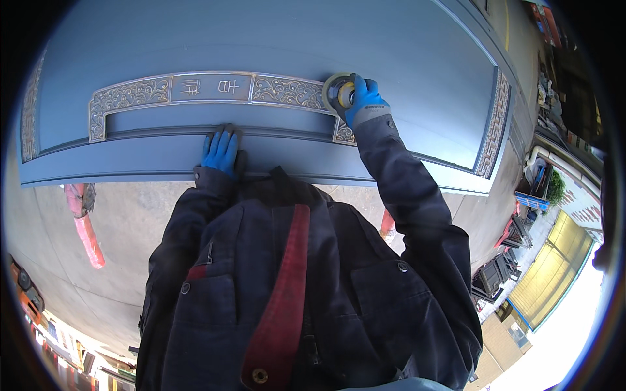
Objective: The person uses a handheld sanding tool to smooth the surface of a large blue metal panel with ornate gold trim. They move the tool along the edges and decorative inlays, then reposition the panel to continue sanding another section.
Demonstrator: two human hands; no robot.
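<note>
The right hand point(365, 98), in a blue glove, is wrapping its fingers point(373, 88) tight around a small round tool point(338, 91), some kind of disc-headed sander or polisher with a yellowish bit showing in the middle. The disc is sitting right against the silver ornamental trim point(195, 91) at its right-hand corner, where the scrollwork strip is turning down.

The left hand point(220, 151), also blue-gloved, isn't gripping anything. Its fingers point(215, 144) are lying flat and slightly spread, pressing on the moulded ledge just below the trim, near the bottom edge of the panel.

All of this is happening on a big blue door panel point(261, 32) that's lying flat in front of the person. The silver trim is forming a long frame across it, with floral relief on both ends and a plain plate with characters in the centre. Another strip of patterned silver edging point(495, 124) is running down the right side of the panel.

The person is wearing a dark work jacket point(293, 287) with a red strap point(287, 287) hanging down the front. Below the panel there's a concrete floor point(117, 260), with a reddish-pink stand leg point(88, 238) poking out on the left. Off to the right there's some clutter, pretty blurry, plus a yellow roller shutter point(554, 274).
</note>
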